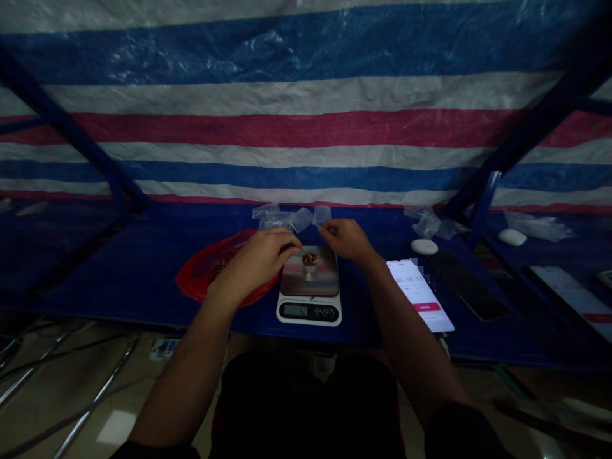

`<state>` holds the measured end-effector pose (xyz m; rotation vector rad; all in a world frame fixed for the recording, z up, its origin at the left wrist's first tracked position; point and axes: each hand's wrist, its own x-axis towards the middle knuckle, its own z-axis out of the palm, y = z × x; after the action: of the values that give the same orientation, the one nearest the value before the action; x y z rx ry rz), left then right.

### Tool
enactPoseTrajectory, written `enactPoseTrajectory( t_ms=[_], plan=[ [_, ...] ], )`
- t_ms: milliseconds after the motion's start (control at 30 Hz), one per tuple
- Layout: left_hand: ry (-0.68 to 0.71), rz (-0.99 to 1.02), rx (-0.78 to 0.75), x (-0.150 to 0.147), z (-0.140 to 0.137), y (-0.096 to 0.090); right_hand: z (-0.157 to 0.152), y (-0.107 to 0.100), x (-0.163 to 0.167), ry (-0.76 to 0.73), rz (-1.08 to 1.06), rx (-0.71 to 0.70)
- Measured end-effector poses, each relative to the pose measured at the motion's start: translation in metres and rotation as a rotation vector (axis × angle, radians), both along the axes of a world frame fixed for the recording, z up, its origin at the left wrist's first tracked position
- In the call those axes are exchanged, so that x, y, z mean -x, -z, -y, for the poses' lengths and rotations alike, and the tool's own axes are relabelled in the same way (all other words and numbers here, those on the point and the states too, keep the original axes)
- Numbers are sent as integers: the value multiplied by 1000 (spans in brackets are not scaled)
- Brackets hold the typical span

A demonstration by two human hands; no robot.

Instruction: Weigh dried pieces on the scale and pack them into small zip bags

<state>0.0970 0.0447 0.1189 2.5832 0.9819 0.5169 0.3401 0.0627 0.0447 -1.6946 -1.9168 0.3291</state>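
A digital kitchen scale (310, 312) with a metal top lies in front of me, its small display lit. On its plate stands a small cup (309, 269) heaped with small brass-brown pieces (310, 259). My left hand (270, 252) reaches over the scale's left side, thumb and fingers pinched together beside the cup; what they pinch is too small to make out. Beyond the scale's right corner, my right hand (347, 238) is closed at the lower edge of a small clear plastic bag (322, 213). Under my left forearm lies a red plastic bag (196, 275) with small pieces inside.
More clear plastic bags (287, 220) lie behind the scale. On the right are a lit phone (421, 296) showing a timer, a dark phone (480, 299), a white case (424, 247) and crumpled plastic (428, 223). Striped sheeting (306, 131) hangs behind the blue table (143, 280).
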Motion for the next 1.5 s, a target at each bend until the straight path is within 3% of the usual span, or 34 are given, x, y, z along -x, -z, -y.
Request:
enactPoseTrajectory(
  t_ms=[367,567,867,1167,1333,1500],
  plan=[
    [101,-71,37,-12,-10,11,1,-2,-2,15,14,-11],
    [114,55,41,-17,-9,11,-1,1,-2,2,5,-13],
    [107,159,117,-21,-14,33,-1,1,-3,0,8,-1],
    [20,196,101,-15,-17,17,0,-3,-4,25,-13,-14],
    [-117,205,65,-16,-59,15,0,-5,-6,217,-106,-77],
    [-183,-43,-32,-43,-115,33,0,-6,-9,329,-200,-112]
  ],
)
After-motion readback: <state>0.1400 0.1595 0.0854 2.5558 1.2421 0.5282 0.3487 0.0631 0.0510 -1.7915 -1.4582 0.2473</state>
